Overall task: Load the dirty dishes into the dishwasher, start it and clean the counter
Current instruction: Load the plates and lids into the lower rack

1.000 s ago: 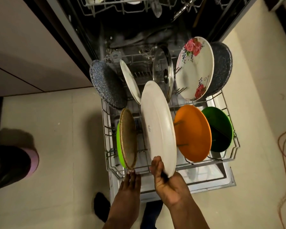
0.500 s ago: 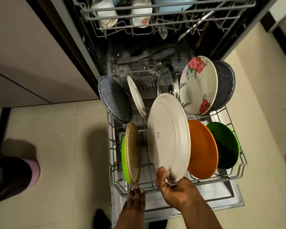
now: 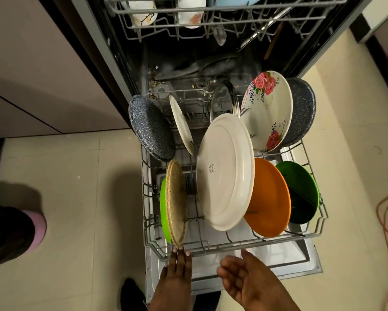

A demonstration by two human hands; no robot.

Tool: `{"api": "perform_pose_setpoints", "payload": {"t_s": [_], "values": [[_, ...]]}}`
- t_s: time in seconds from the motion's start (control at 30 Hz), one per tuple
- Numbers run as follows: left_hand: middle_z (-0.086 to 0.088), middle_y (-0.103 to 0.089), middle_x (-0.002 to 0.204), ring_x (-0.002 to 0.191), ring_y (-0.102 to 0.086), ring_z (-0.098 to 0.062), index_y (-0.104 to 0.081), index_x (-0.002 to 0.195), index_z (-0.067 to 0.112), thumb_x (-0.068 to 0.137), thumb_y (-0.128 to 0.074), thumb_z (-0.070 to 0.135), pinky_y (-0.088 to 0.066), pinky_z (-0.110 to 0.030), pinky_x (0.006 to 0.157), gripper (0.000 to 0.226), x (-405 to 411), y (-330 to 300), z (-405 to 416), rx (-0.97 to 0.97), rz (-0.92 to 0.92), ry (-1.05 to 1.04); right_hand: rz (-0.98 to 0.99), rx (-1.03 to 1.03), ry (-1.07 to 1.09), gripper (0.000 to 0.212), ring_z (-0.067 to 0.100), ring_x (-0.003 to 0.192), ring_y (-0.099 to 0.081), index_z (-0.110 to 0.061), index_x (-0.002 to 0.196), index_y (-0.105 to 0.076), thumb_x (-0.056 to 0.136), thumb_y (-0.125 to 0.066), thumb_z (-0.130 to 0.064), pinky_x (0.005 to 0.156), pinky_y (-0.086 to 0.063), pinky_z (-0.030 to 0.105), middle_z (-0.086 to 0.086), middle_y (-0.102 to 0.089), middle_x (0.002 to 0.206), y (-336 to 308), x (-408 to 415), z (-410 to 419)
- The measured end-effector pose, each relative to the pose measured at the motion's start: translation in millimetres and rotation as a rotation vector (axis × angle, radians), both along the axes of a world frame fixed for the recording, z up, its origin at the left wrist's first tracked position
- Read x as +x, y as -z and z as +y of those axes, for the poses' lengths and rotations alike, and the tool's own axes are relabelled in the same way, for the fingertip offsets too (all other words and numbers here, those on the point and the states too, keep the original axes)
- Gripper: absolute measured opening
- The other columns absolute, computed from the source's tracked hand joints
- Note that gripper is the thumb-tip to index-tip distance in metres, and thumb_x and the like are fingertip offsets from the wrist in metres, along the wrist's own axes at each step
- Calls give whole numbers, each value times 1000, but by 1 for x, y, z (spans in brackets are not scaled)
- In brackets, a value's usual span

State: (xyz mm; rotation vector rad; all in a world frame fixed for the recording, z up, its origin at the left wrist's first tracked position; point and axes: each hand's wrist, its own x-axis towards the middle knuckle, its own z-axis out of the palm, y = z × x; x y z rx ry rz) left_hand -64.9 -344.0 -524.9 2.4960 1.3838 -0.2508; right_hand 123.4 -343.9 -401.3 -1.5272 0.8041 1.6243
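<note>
Loading step: dishes going into dishwasher, lower rack (image 3: 233, 244) pulled out over the door.
Head view, big white plate (image 3: 225, 171): stands tilted mid-rack, leaning toward orange plate (image 3: 270, 198), no hand on it.
Right hand (image 3: 244, 280): grip wide, palm up, fingers relaxed, just below rack front, holding nothing.
Left hand (image 3: 177, 268): grip flat, straight fingertips at rack's front rail by the speckled tan plate (image 3: 176, 202).
Other load: green plate (image 3: 300, 191), floral plate (image 3: 268, 111), glass lid (image 3: 224, 102) w/ dark plates at back; cups in upper rack (image 3: 222, 12).
Next, my guess: check white plate sits btwn tines, then fetch more or push rack in.
Desk: not in view.
</note>
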Motion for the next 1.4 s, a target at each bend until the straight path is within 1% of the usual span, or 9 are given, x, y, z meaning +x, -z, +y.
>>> {"api": "perform_pose_setpoints", "payload": {"t_s": [0.13, 0.33, 0.5, 0.67, 0.8, 0.93, 1.03, 1.17, 1.4], "values": [[-23, -67, 112, 98, -68, -35, -59, 115, -2, 71, -28, 7, -58, -37, 64, 54, 3, -11, -1, -83, 28, 17, -309, -40, -188, 24, 34, 54, -62, 5, 91, -59, 100, -50, -16, 51, -48, 31, 21, -63, 64, 6, 8, -41], [-13, -71, 104, 95, -69, -29, -72, 102, 5, 51, -82, 17, -59, -36, 71, 54, 12, -31, 5, -194, -44, -75, -880, -52, -385, 11, 24, 44, -62, -11, 86, -59, 95, -55, -5, 52, -45, 30, 10, -66, 60, 23, 21, -72], [2, -70, 96, 86, -68, -15, -65, 111, 16, 60, -86, 23, -56, -23, 68, 55, 37, -53, -2, -209, -315, -135, -1325, 44, -725, 29, 14, 72, -63, -26, 111, -54, 89, -67, -13, 62, -47, 22, -2, -65, 92, 25, 38, -66], [13, -67, 98, 89, -60, -4, -49, 110, 30, 86, -40, 44, -48, -15, 71, 29, 62, -60, -8, -230, -363, -99, -1466, 152, -1313, 61, 24, 102, -63, -22, 134, -55, 78, -78, -11, 70, -57, 35, 7, -59, 123, 42, 50, -65], [14, -64, 89, 78, -61, -4, -49, 103, 31, 89, -36, 44, -48, -15, 62, 23, 72, -60, -4, -211, -343, -130, -1476, 304, -1359, 20, 17, 96, -59, -36, 113, -61, 97, -53, -27, 76, -51, 32, -6, -58, 109, 45, 63, -64], [11, -57, 80, 68, -55, -7, -46, 90, 29, 93, -36, 46, -46, -20, 56, 21, 76, -60, 6, -221, -383, -192, -1525, 243, -1360, 29, 19, 68, -61, -14, 104, -69, 77, -78, -7, 50, -44, 23, 2, -65, 87, 47, 73, -55], [8, -55, 78, 63, -53, -10, -45, 86, 28, 92, -51, 39, -48, -26, 52, 14, 81, -55, 16, -208, -352, -179, -1535, 253, -1382, 34, 19, 63, -63, -15, 99, -69, 69, -83, -4, 47, -47, 24, 1, -68, 83, 47, 79, -51], [4, -53, 71, 57, -54, -15, -45, 86, 27, 67, -83, 21, -46, -28, 46, 42, 88, -56, 32, -178, -248, -42, -1488, 256, -1346, 37, 17, 64, -64, -20, 96, -69, 67, -86, -5, 47, -50, 29, -5, -67, 83, 47, 85, -38], [5, -47, 64, 50, -50, -15, -46, 77, 25, 47, -90, 13, -38, -27, 42, 55, 103, -56, 74, -106, -183, -54, -1520, 312, -1402, 38, 19, 43, -56, -17, 78, -71, 52, -93, 0, 38, -28, 20, -1, -62, 66, 55, 102, 11]]}}
